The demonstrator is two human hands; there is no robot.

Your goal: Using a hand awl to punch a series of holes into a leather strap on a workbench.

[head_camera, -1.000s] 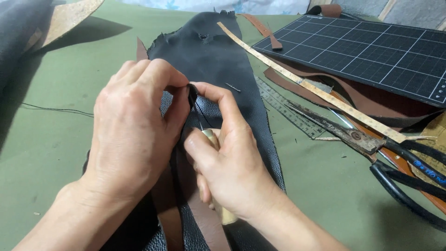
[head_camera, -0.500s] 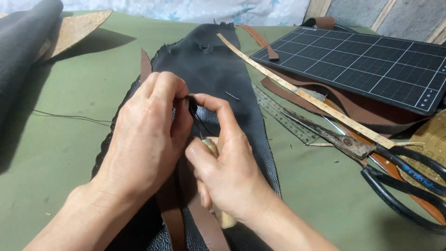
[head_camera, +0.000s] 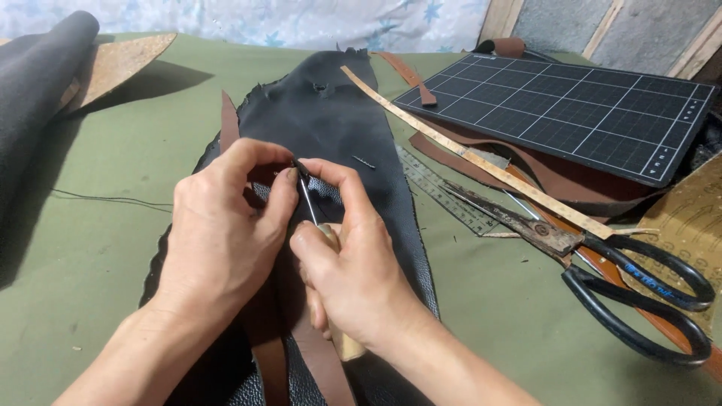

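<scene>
On the black leather lying on the green tabletop, the right hand has its fingers clamped around an awl. The left hand pinches the leather at the awl's tip. Scissors lie right of the leather.

You have one view only: a head camera looking steeply down and forward, close over your left hand and right hand on the green table
</scene>
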